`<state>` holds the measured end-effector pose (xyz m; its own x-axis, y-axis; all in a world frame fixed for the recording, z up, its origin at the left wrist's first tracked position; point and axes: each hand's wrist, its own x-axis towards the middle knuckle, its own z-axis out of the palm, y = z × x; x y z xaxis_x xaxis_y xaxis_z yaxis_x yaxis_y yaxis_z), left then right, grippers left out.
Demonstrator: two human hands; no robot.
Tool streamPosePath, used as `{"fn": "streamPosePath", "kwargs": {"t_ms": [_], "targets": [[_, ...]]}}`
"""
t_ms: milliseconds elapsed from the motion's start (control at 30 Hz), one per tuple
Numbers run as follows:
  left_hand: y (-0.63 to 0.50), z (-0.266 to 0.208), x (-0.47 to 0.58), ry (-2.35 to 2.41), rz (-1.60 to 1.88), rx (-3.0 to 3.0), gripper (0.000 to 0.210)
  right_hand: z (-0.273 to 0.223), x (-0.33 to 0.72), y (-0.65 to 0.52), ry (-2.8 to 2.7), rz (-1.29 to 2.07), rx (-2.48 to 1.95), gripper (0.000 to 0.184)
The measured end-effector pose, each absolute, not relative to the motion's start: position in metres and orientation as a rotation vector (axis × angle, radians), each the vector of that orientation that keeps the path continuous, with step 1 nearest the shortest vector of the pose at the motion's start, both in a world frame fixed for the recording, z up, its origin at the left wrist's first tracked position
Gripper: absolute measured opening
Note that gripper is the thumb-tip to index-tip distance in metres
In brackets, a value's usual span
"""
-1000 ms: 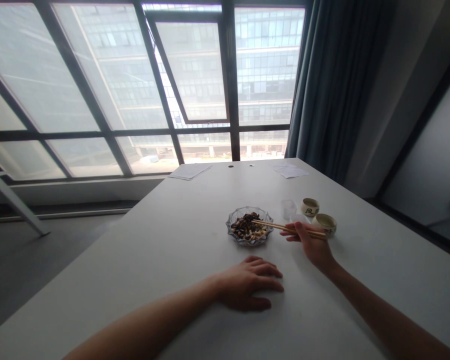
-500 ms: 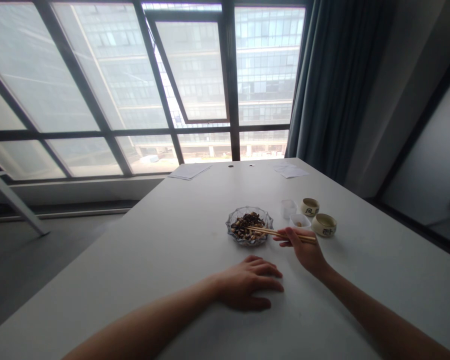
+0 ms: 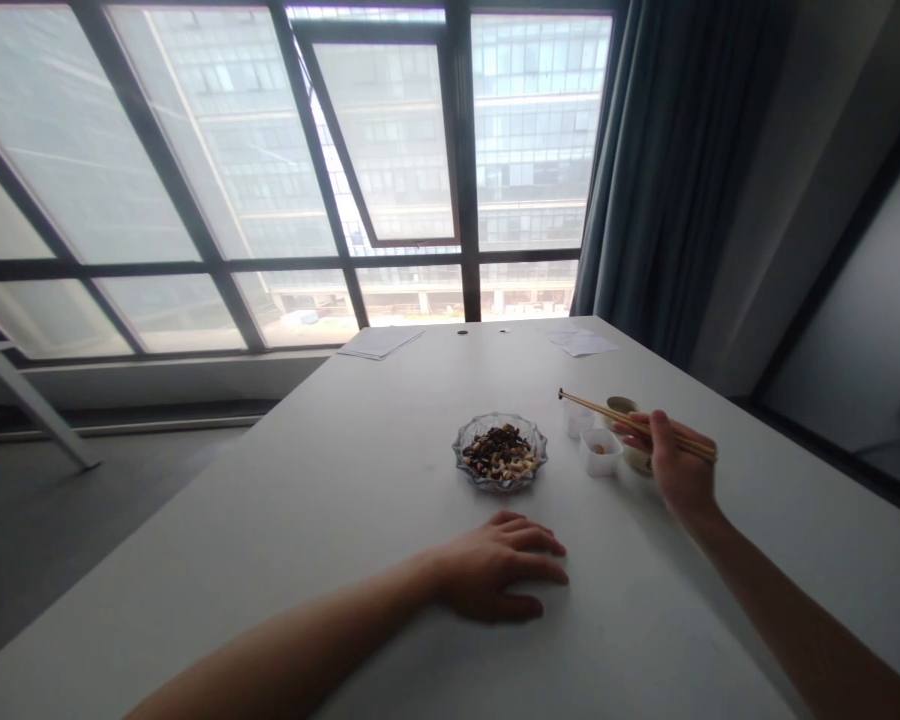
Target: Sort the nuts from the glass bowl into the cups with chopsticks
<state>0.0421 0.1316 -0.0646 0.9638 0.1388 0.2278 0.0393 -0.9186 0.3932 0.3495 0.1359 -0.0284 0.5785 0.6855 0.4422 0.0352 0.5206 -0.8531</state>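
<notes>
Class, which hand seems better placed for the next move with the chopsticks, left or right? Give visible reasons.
Probably the right hand: it holds the chopsticks, a dark piece at their tips, near the small containers. The left hand rests on the table.

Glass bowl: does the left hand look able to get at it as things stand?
Probably yes. The left hand lies spread on the white tabletop just on the near side of the glass bowl, with only tabletop between; the right hand and its chopsticks are off to the right.
</notes>
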Motion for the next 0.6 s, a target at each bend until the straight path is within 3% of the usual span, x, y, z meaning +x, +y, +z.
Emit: {"fn": "streamPosePath", "kwargs": {"t_ms": [600], "targets": [[0.131, -0.065, 0.042, 0.133, 0.350, 2.720, 0.046, -0.028, 0.366, 0.138, -0.864, 0.379, -0.967, 0.050]]}}
